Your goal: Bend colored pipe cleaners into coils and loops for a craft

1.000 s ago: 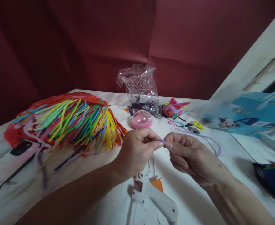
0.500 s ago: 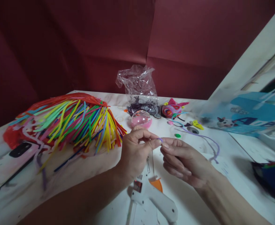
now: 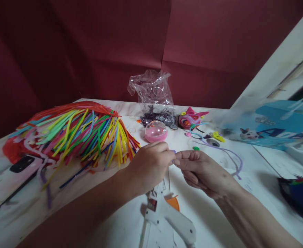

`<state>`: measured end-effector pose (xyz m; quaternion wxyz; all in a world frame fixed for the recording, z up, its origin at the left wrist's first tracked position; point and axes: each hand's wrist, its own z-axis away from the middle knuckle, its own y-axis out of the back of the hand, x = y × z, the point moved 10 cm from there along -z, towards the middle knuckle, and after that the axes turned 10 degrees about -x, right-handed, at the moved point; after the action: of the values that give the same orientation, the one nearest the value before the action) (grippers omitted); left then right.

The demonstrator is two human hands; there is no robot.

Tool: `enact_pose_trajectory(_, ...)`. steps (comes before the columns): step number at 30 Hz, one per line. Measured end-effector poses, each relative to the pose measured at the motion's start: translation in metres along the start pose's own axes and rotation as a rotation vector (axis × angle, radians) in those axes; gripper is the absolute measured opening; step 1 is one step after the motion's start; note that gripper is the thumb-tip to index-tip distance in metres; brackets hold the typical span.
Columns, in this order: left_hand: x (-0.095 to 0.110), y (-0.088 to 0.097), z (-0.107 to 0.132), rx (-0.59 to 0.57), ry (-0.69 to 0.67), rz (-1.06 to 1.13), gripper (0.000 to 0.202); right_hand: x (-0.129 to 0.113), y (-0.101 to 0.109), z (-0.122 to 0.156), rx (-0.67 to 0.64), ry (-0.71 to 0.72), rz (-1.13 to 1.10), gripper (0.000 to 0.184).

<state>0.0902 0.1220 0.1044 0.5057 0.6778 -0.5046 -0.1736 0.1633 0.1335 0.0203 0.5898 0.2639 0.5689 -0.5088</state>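
Head | left hand (image 3: 151, 167), right hand (image 3: 204, 168): both grips pinching purple strip (image 3: 174, 151) (mostly hidden) | strip between hands, above bench (image 3: 208, 224) | curl seems partly formed, remainder unclear; glue gun (image 3: 172, 218) lies untouched

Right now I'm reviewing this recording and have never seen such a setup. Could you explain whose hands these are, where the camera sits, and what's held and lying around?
There is no machine here: these are one person's bare left hand and bare right hand. The only view comes from a camera worn on the head, looking forward and down.

Both hands pinch a thin purple strand, mostly hidden by the fingers. Below them, on a white table, lies what looks like a white plastic glue gun.

To the left is a big bundle of multicoloured strips. Beyond the hands sit a round pink-and-clear plastic ball and a crinkled clear plastic bag.
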Motion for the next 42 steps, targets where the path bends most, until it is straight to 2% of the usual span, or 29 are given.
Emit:
enact_pose_trajectory(2, -0.003, 0.005, 0.002, 0.079, 0.01, 0.082, 0.014, 0.0, -0.002, 0.0, -0.021, 0.01, -0.024, 0.018)
enact_pose_trajectory(6, -0.013, 0.016, 0.009, 0.305, 0.073, 0.389, 0.01, -0.003, -0.011, 0.002, -0.084, 0.048, -0.159, 0.016)
enact_pose_trajectory(10, -0.02, 0.02, 0.016, 0.44, 0.154, 0.572, 0.011, -0.005, -0.022, 0.003, -0.142, 0.101, -0.271, 0.01)
enact_pose_trajectory(15, -0.028, 0.015, 0.019, 0.451, 0.271, 0.766, 0.008, -0.007, -0.033, 0.004, -0.2, 0.157, -0.319, 0.007)
enact_pose_trajectory(19, -0.037, -0.002, 0.018, 0.418, 0.388, 0.956, 0.003, -0.007, -0.03, 0.004, -0.171, 0.17, -0.313, 0.007)
enact_pose_trajectory(22, -0.041, -0.012, 0.014, 0.343, 0.403, 1.03, 0.004, -0.008, -0.023, 0.003, -0.136, 0.163, -0.295, 0.01)
enact_pose_trajectory(24, -0.036, -0.01, 0.007, 0.237, 0.347, 0.939, 0.006, -0.008, -0.017, 0.002, -0.103, 0.141, -0.26, 0.012)
enact_pose_trajectory(25, -0.032, -0.007, 0.005, 0.181, 0.3, 0.825, 0.008, -0.007, -0.014, 0.002, -0.086, 0.121, -0.229, 0.012)
enact_pose_trajectory(27, -0.02, 0.005, 0.002, 0.116, 0.214, 0.455, 0.013, -0.005, -0.009, 0.001, -0.054, 0.074, -0.144, 0.013)
enact_pose_trajectory(29, -0.008, 0.008, 0.001, 0.045, 0.145, 0.141, 0.016, -0.004, -0.006, 0.001, -0.025, 0.037, -0.049, 0.016)
enact_pose_trajectory(31, -0.005, 0.005, 0.0, -0.012, 0.132, 0.076, 0.016, -0.003, -0.005, 0.001, -0.012, 0.02, 0.011, 0.019)
enact_pose_trajectory(33, -0.013, 0.002, 0.001, -0.007, 0.195, 0.277, 0.013, -0.004, -0.006, 0.001, -0.03, 0.028, -0.006, 0.019)
enact_pose_trajectory(37, -0.038, -0.008, 0.006, 0.144, 0.382, 0.888, 0.003, -0.006, -0.013, 0.001, -0.106, 0.086, -0.166, 0.018)
enact_pose_trajectory(40, -0.046, -0.024, 0.01, 0.229, 0.464, 1.24, 0.003, -0.004, -0.018, 0.0, -0.133, 0.125, -0.269, 0.015)
enact_pose_trajectory(42, -0.047, -0.031, 0.013, 0.278, 0.49, 1.398, 0.005, -0.003, -0.023, -0.001, -0.156, 0.151, -0.333, 0.013)
